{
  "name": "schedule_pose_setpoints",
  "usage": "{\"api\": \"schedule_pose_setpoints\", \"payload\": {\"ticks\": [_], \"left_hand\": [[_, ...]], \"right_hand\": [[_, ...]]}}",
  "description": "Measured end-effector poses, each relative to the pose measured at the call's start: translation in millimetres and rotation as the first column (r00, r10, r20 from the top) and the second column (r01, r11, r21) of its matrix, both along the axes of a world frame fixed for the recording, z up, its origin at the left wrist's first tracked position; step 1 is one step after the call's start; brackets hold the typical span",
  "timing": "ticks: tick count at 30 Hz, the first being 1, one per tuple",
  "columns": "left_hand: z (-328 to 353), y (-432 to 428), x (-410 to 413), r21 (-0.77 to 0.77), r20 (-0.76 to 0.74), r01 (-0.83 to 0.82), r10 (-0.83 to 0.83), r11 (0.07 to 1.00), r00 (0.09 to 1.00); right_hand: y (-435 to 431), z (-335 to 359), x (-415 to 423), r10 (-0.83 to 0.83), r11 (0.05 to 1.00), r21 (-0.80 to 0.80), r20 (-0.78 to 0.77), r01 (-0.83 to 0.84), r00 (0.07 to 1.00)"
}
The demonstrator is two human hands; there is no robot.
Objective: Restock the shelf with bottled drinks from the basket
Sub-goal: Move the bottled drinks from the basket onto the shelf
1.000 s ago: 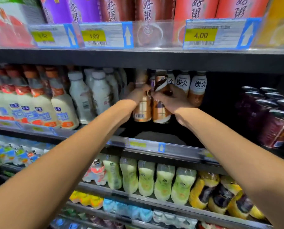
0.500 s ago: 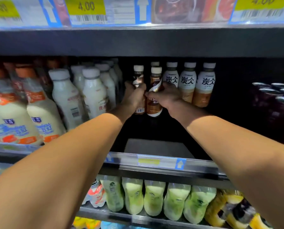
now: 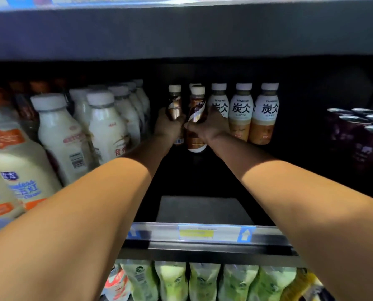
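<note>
While both arms reach deep into the shelf (image 3: 203,209), each of the hands grips one bottle. Left hand (image 3: 168,129): fingers curled round the left brown bottle (image 3: 174,103). Right hand (image 3: 207,127): curled round the right brown bottle (image 3: 195,144). Hands almost touching, bottles upright; bases set down or not, cannot tell. Latte bottles (image 3: 240,114) just right of the right hand. White milk bottles (image 3: 107,127) left of the left hand. Dark cans (image 3: 359,135) well right.

Shelf (image 3: 203,210): milk btls (image 3: 107,131) left; 3 latte btls (image 3: 240,114); cans (image 3: 359,135) right.
</note>
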State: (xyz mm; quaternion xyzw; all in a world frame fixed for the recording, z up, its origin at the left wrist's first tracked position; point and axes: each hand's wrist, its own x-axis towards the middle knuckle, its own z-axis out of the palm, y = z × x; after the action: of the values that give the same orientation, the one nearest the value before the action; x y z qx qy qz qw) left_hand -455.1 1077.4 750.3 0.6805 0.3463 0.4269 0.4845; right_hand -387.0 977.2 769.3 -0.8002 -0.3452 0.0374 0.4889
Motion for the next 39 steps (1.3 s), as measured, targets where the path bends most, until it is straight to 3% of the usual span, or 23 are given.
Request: {"api": "schedule_pose_setpoints", "payload": {"ticks": [4,21,39], "left_hand": [[-3.2,9.3,6.0,-0.048,0.016,-0.090,0.091,0.995,0.996],[-3.7,23.6,16.6,-0.033,-0.052,-0.074,0.072,0.997,0.996],[-10.9,32.3,21.9,-0.088,-0.014,-0.042,0.041,0.995,0.999]], "right_hand": [[4.0,-2.8,1.8,0.002,1.000,0.004,-0.004,-0.002,1.000],[4.4,-1.7,0.0,-0.001,1.000,0.010,-0.023,0.001,1.000],[8.4,-2.2,-4.2,-0.026,0.999,0.022,-0.029,0.027,0.999]]}}
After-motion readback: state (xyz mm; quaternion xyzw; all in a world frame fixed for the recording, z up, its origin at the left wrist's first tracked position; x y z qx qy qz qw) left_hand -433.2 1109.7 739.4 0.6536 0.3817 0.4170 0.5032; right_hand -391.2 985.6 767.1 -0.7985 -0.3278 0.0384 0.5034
